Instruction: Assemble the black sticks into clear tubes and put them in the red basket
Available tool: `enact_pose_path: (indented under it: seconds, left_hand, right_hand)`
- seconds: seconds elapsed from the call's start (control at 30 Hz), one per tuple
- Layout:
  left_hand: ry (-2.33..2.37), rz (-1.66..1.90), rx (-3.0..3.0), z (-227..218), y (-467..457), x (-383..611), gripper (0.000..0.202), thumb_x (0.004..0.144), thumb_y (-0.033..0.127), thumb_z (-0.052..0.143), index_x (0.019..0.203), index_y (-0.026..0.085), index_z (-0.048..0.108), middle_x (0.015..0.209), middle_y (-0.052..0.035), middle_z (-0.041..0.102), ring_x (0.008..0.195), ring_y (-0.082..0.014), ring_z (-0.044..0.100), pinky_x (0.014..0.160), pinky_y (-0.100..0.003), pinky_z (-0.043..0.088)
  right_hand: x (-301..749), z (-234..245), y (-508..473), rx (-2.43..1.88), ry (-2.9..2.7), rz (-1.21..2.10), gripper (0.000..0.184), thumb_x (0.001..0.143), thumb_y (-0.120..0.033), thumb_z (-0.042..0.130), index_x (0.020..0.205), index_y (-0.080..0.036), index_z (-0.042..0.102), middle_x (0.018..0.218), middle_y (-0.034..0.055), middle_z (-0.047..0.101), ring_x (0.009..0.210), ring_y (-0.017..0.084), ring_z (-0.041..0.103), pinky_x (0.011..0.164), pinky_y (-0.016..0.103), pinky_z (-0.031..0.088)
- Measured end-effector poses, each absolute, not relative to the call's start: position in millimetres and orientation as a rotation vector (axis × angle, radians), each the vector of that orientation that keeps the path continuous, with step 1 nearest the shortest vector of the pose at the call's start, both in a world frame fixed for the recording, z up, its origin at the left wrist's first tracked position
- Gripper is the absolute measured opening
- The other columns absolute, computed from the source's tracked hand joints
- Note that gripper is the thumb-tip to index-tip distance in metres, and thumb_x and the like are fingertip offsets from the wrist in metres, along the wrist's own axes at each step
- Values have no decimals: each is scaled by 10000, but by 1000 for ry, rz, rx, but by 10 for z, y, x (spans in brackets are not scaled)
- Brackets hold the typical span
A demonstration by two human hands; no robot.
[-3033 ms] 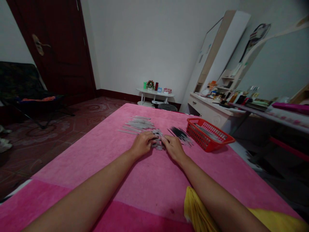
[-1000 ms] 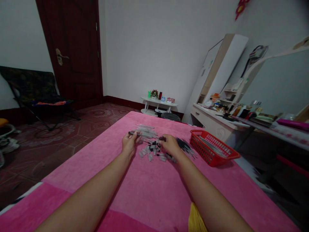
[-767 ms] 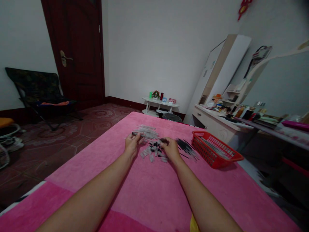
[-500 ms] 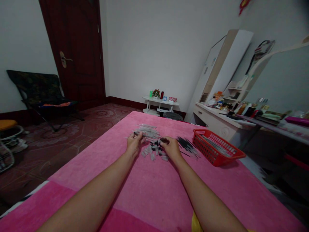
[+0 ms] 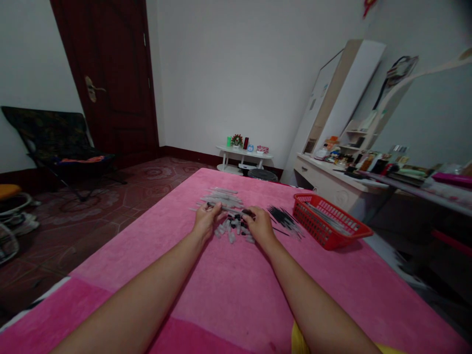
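Note:
My left hand [image 5: 207, 220] is closed, thumb and fingers pinching a slim pen [image 5: 230, 209] with a greyish clear barrel and a dark end. The pen points right, towards my right hand [image 5: 259, 223], whose fingers are pinched together at its other end. A small dark part shows at those right fingertips; its exact shape is hidden. Beneath and between both hands lies a pile of small clear and black pen caps [image 5: 231, 236]. Just beyond my left hand, clear pen barrels [image 5: 221, 196] are heaped. Black-filled refills [image 5: 282, 219] lie right of my right hand.
A red plastic basket [image 5: 324, 236] holding several pens stands right of the refills. Everything lies on a pink cloth-covered table [image 5: 228, 290]. A dressing table [image 5: 332, 179] crowded with bottles is on the right; a folding chair [image 5: 62, 142] stands at the left.
My hands have come slightly closer, and the pen now spans from my left fingers to my right fingertips. The view has shifted a little.

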State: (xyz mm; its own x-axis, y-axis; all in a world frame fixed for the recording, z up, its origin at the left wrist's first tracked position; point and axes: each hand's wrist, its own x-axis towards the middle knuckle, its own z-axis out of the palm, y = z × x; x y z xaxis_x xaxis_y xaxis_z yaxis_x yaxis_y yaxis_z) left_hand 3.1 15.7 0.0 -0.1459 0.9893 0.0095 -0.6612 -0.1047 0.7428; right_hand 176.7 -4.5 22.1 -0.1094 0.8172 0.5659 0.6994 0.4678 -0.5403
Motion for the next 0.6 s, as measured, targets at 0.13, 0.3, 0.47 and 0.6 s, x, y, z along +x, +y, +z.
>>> enact_pose_path:
  seconds: [0.13,0.3,0.47,0.6]
  left_hand:
    - [714,1559,573,33,135,28,234,679,136,760,800,121,560,726,-18,671,605,-132,668,616,-274,598]
    - [738,1514,550,56,122,27,145,740,69,686,758,111,548,736,-37,677,605,-123,669,627,-249,594]
    - [717,1497,589,70,106,21,171,755,64,670,745,124,510,784,-58,690,647,-131,683,632,-231,587]
    - [674,1493,623,66,111,14,246,709,124,735,772,143,499,814,-46,694,637,-121,678,632,-232,582]
  right_hand:
    - [1745,300,-130,-1275,-1860,102,177,749,-106,570,837,-156,716,850,75,701,804,184,623,747,265,450]
    - [1741,363,-180,-1252,-1852,104,184,749,-99,557,807,-157,722,821,73,698,786,180,626,737,256,448]
    - [1777,397,-153,-1277,-1850,191,195,727,-111,556,801,-155,730,807,64,710,766,177,633,715,254,447]
    - [1772,506,-189,-1414,-1865,244,172,726,-152,572,800,-168,726,768,43,713,710,166,627,646,236,421]
